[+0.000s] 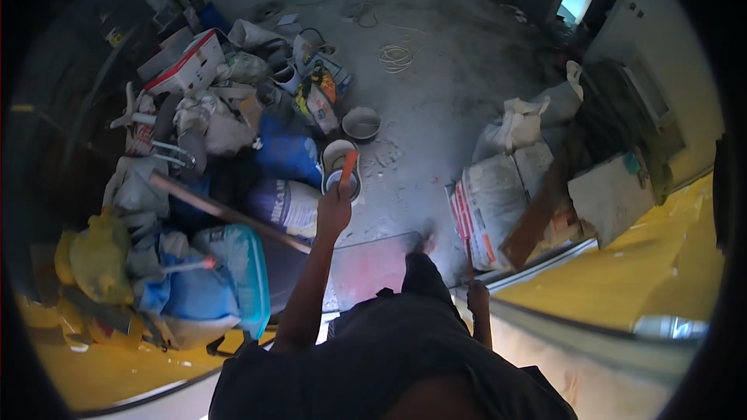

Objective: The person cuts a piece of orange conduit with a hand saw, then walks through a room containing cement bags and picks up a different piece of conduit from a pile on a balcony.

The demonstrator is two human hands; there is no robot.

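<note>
My left hand (334,208) is raised in front of me, closed around a short, flat orange tool (348,165) that sticks up past the fingers; its exact kind does not show. Behind it on the floor stands a white bucket (330,157), partly covered by the hand and the orange tool. Low at my right side, my right hand (478,295) is closed on a thin reddish stick-like handle (469,258). The handle points away toward a filled bag with red stripes (465,214), and what sits at its far end cannot be made out.
A grey tub (361,123) stands beyond the bucket. Sacks, a blue bag (284,148), a teal container (255,280) and a wooden plank (226,212) crowd the left. Grey sacks (498,190) and a brown board (541,210) line the right. A coiled cable (395,58) lies farther off.
</note>
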